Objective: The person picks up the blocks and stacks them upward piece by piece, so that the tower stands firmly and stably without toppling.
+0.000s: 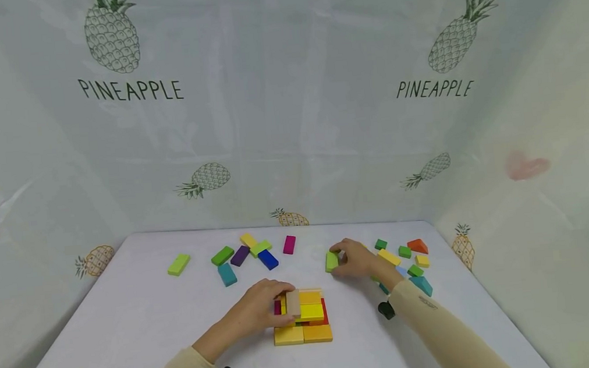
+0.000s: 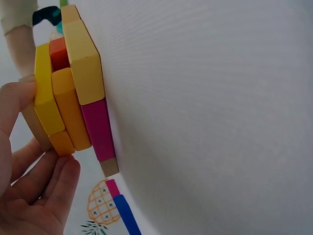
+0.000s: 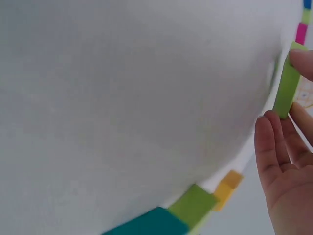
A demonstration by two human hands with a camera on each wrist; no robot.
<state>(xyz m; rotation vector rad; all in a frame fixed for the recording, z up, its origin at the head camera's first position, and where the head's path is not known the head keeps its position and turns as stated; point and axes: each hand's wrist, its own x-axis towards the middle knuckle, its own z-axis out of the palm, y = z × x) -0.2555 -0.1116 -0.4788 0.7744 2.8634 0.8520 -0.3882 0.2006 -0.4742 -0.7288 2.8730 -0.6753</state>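
While pinching the beige block (image 1: 293, 305) on the stack (image 1: 313, 312) with the left hand (image 1: 259, 307), held the lime block (image 1: 331, 261) between thumb and fingers of the right hand (image 1: 355, 259), at one o'clock from the stack. Seemed best to steady the beige block lightly, without sideways push, and to keep the lime block level. Noted loose blocks (image 1: 240, 256) at eleven and two o'clock, uncontained on the surface (image 1: 144, 326).

Front centre of the surface (image 1: 129, 339) — a stack of blocks (image 1: 313, 313), left hand (image 1: 255, 309) at its left side. Behind and leftward, a loose group of blocks (image 1: 240, 256); farther left, a lone block (image 1: 179, 265). Behind and rightward, a single block (image 1: 331, 262) in the right hand (image 1: 356, 260) — and, to its right, a second scattered group (image 1: 415, 270). Behind the surface, a cloth (image 1: 289, 120).
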